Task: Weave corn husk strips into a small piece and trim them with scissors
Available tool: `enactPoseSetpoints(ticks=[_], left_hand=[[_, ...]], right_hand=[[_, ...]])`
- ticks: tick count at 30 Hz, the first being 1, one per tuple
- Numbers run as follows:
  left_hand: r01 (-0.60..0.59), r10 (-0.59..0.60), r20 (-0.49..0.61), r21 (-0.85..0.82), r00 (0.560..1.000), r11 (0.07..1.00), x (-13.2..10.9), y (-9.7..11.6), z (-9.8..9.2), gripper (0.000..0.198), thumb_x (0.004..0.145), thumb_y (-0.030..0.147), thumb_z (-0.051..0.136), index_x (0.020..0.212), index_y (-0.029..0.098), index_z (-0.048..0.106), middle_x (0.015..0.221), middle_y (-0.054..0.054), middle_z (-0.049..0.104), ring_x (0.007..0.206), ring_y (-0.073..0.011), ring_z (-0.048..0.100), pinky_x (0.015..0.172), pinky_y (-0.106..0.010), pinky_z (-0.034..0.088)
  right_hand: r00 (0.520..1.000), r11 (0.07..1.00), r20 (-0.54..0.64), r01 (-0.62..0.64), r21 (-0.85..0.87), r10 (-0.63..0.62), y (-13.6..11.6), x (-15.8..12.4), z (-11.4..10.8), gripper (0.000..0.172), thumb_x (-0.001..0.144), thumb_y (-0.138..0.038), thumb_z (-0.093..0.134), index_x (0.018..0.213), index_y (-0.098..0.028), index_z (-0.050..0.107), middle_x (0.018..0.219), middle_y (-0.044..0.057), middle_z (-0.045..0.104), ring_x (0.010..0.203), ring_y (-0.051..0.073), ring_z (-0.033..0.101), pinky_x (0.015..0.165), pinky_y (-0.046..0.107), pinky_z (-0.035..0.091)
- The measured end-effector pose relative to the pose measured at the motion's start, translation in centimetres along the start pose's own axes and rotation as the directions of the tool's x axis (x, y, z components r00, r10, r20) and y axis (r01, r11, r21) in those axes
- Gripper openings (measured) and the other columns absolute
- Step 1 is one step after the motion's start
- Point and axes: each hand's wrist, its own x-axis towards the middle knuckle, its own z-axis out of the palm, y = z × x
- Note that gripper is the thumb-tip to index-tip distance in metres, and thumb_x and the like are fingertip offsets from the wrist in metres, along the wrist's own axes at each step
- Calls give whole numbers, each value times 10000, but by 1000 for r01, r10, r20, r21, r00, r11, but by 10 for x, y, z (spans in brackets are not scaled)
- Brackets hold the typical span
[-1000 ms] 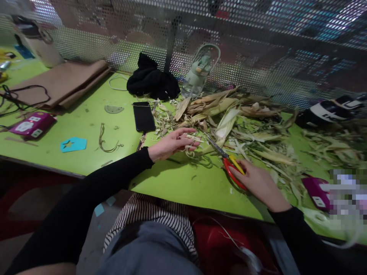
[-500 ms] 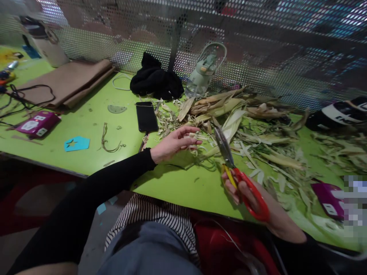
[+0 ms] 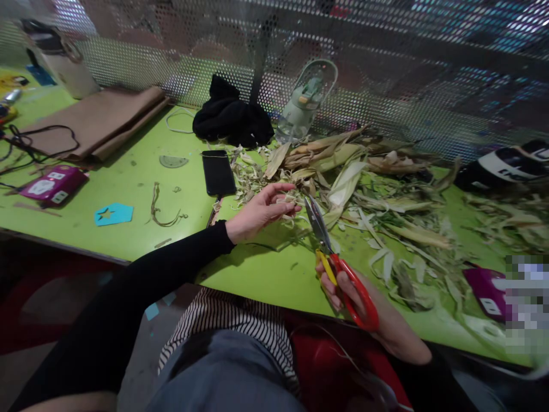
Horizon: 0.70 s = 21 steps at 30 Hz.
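Green desk [image 3: 128, 189], head view. At 9 o'clock, a magenta box [image 3: 54, 184] and a blue tag [image 3: 112, 214]; a phone [image 3: 218, 173] lies just left of centre. Left hand [image 3: 257, 213], centre: fingers pinched on a husk strip [image 3: 286, 200] at the edge of the husk pile [image 3: 364, 183], which spreads toward 3 o'clock. Right hand [image 3: 369, 309], at 5 o'clock: fingers closed through the red handles of scissors [image 3: 332, 257], blades slightly parted, tips just beside the strip.
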Motion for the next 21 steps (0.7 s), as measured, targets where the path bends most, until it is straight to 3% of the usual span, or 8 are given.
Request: enactPoseSetpoints(ticks=[6,11,21], left_hand=[[26,-26,-26,12,999,1000,-1,2,3,290,880,29,603,1140,158,608,921,-7,671,880,-117,707,879,-261,527],[-24,25,-35,22,999,999,-3,3,4,513,895,20,584,1368,175,460,802,29,616,840,-109,710,788,-205,515],[-85,89,-55,81,994,993,-2,0,2,523,855,42,638,1330,197,486,850,33,579,738,-91,664,788,-235,528]], right_hand=[[1000,999,12,-27,-35,27,-9,-1,1,589,774,-791,595,959,-238,514,708,-42,466,530,90,406,479,250,342],[997,997,0,-72,7,72,-13,-1,2,570,767,-772,627,942,-240,523,722,-40,469,533,80,415,466,229,333],[999,996,13,-47,82,46,-5,-2,1,510,813,-713,640,883,-221,523,713,-40,482,530,70,420,494,231,349]])
